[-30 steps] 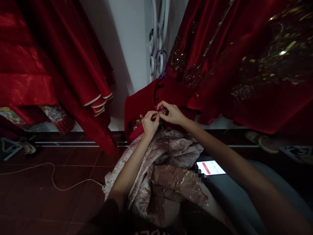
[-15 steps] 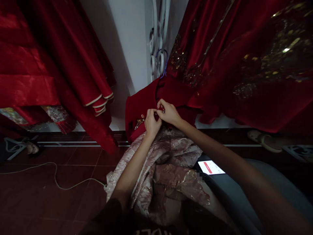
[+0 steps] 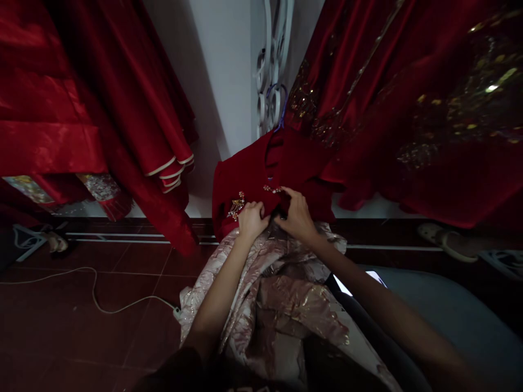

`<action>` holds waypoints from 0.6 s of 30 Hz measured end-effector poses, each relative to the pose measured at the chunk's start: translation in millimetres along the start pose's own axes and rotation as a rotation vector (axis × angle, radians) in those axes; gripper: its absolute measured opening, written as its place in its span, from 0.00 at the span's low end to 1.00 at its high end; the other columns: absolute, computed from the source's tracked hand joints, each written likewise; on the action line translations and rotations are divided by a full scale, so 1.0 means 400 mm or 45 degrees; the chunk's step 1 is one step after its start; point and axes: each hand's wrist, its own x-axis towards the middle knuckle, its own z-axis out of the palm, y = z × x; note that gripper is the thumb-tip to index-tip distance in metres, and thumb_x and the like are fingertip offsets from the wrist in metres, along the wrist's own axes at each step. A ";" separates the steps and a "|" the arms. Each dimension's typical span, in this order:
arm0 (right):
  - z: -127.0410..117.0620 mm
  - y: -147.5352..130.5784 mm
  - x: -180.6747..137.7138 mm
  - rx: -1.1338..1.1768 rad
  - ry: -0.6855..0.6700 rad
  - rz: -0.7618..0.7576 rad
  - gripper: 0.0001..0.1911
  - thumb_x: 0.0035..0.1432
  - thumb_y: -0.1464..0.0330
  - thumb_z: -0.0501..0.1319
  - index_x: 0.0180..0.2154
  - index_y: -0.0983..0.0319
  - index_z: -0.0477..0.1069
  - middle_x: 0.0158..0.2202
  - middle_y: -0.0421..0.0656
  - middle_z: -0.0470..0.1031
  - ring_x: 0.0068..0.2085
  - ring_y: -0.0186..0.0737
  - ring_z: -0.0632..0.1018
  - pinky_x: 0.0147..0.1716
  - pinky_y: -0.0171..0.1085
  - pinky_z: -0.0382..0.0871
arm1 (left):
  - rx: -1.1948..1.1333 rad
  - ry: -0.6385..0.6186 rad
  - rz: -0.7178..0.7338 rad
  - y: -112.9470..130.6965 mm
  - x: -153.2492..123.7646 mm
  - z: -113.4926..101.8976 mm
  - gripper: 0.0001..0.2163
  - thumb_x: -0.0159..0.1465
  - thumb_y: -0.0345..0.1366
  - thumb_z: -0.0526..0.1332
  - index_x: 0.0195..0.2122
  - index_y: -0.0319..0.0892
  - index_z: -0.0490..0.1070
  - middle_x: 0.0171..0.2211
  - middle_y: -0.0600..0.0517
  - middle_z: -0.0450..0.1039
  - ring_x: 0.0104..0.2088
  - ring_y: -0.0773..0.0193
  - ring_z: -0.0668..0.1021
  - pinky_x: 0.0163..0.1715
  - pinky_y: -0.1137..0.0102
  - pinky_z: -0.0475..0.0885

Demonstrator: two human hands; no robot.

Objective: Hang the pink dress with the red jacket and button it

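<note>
A red velvet garment (image 3: 249,169) hangs from a blue hanger (image 3: 278,103) in front of me, with gold ornaments on its front. My left hand (image 3: 251,218) pinches the garment's front opening, fingers curled on the cloth. Beside it my right hand (image 3: 296,215) grips the same opening just below a small jewelled fastening (image 3: 272,189). A pink and gold brocade cloth (image 3: 281,294) lies across my lap under both forearms.
Red dresses hang at left (image 3: 102,109) and right (image 3: 408,109). A white ornate rack (image 3: 272,60) stands against the white wall. A white cable (image 3: 93,296) trails over the dark red tile floor. A lit phone (image 3: 368,277) shows behind my right arm. A sandal (image 3: 443,239) lies right.
Both hands have dropped from the jewelled fastening to a lower spot on the red garment's front opening. The fastening now shows above them. The camera shifted slightly.
</note>
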 end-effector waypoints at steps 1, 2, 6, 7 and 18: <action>0.008 0.004 -0.017 -0.122 0.013 0.022 0.37 0.47 0.70 0.58 0.59 0.63 0.49 0.54 0.55 0.60 0.51 0.54 0.65 0.47 0.50 0.61 | 0.015 -0.030 0.016 0.004 -0.004 0.003 0.05 0.55 0.35 0.61 0.31 0.45 0.64 0.33 0.50 0.68 0.36 0.59 0.73 0.31 0.69 0.66; 0.015 0.010 -0.029 -0.221 0.024 0.042 0.36 0.49 0.70 0.56 0.60 0.62 0.50 0.55 0.55 0.60 0.51 0.55 0.65 0.47 0.51 0.60 | 0.018 -0.061 0.025 0.009 -0.007 0.006 0.04 0.56 0.33 0.60 0.32 0.45 0.65 0.34 0.50 0.68 0.35 0.60 0.73 0.30 0.70 0.66; 0.031 0.059 -0.035 -0.312 0.098 0.035 0.27 0.53 0.75 0.50 0.56 0.63 0.57 0.52 0.54 0.63 0.49 0.50 0.67 0.48 0.48 0.61 | -0.109 -0.122 0.051 0.020 -0.017 0.008 0.08 0.58 0.31 0.56 0.40 0.45 0.63 0.39 0.49 0.66 0.34 0.62 0.74 0.31 0.69 0.68; 0.026 0.073 -0.031 -0.285 0.132 0.026 0.25 0.53 0.75 0.50 0.54 0.64 0.59 0.50 0.54 0.65 0.49 0.49 0.67 0.48 0.46 0.61 | -0.163 -0.122 0.066 0.019 -0.019 0.007 0.11 0.58 0.31 0.55 0.43 0.45 0.62 0.41 0.49 0.65 0.36 0.62 0.74 0.33 0.69 0.69; -0.241 0.093 0.054 -0.130 -0.053 0.530 0.09 0.48 0.65 0.55 0.29 0.62 0.71 0.25 0.43 0.71 0.27 0.38 0.69 0.28 0.35 0.59 | -0.424 -0.151 0.104 -0.013 -0.013 0.062 0.31 0.59 0.37 0.57 0.63 0.51 0.47 0.57 0.47 0.48 0.50 0.58 0.69 0.47 0.65 0.70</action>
